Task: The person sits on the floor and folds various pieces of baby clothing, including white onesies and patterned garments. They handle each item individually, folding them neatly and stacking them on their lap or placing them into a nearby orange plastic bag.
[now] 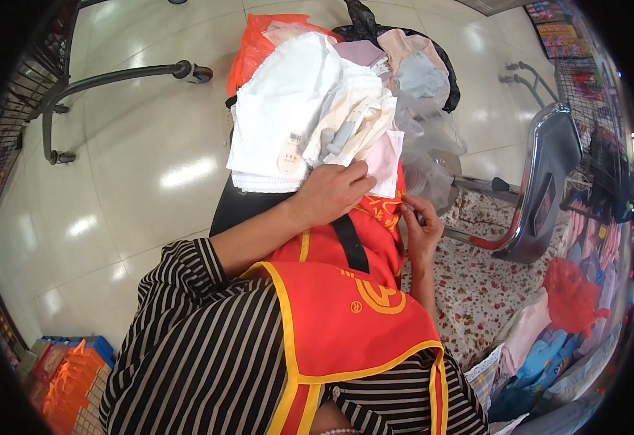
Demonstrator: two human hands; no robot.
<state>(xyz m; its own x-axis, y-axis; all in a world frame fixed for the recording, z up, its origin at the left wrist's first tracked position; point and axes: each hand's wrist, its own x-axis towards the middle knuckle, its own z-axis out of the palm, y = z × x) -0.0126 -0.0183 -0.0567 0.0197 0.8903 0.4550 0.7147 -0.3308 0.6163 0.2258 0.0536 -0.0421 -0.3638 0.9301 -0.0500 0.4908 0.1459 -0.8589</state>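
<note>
A pile of folded white cloth point(284, 92) with a paper tag bearing a barcode lies on the lap. Beside it is a cream patterned cloth point(368, 87) with a small grey object point(344, 133) on top, kind unclear. My left hand point(339, 190) rests at the pile's near edge, fingers curled by a pink cloth point(386, 163); whether they grip it is hidden. To its right, my right hand point(423, 217) has thumb and forefinger close together at the edge of the red apron point(371, 239); anything between them cannot be made out.
Past the pile are an orange-red plastic bag point(252, 49), a black bag point(450, 70) and clear plastic point(425, 174). A metal-framed chair part point(545, 179) and flowered fabric point(480, 277) are at right. A wheeled rack point(116, 73) stands left; folded clothes point(540, 359) lie lower right.
</note>
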